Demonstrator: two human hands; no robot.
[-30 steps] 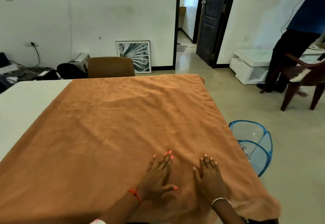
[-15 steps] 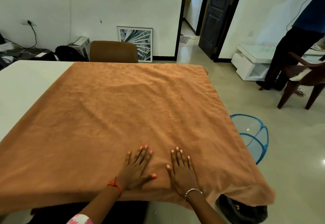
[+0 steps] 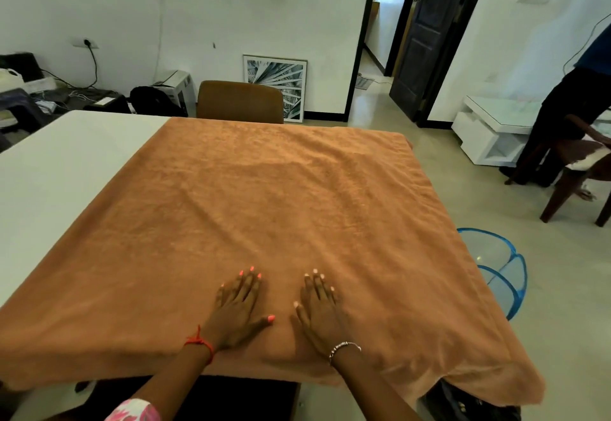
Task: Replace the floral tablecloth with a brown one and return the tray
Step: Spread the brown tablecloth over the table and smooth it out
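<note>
palms of the left hand [image 3: 238, 310] and right hand [image 3: 319, 313] are pressed flat, fingers straight and holding nothing, on the rust-brown terry tablecloth [image 3: 271, 209] draped over the white counter [image 3: 66, 156], seemingly to smooth wrinkles.

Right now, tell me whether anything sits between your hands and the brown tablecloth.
Nothing visible does. The left hand and the right hand both lie flat, fingers straight, directly on the brown tablecloth, side by side close to its near edge. The tray is not in view.
</note>
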